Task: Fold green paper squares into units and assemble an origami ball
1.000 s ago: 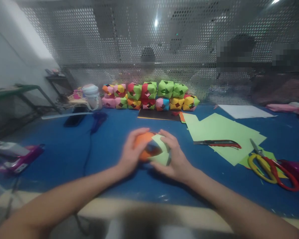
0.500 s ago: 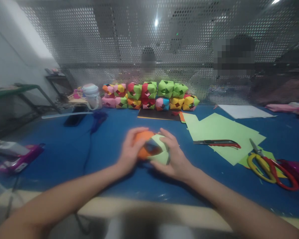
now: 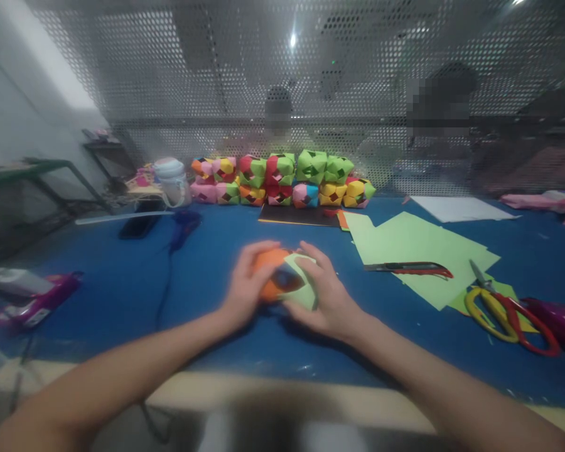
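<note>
Between my two hands, just over the blue tabletop, is a folded paper ball. Its left part is orange and its right part pale green, with a dark diamond-shaped gap in the middle. My left hand curves round the orange side, fingers over the top. On the pale green side, my right hand grips with the thumb low and the fingers above. The ball's underside and far side are hidden.
Stacked folded paper balls line the back. At right lie pale green paper sheets, a red box cutter and scissors. A blue glue gun, a phone and a white jug are left.
The right hand's fingers seem to have closed slightly further over the pale green side. Otherwise the hands and ball stay in place; the whole view has shifted very slightly.
</note>
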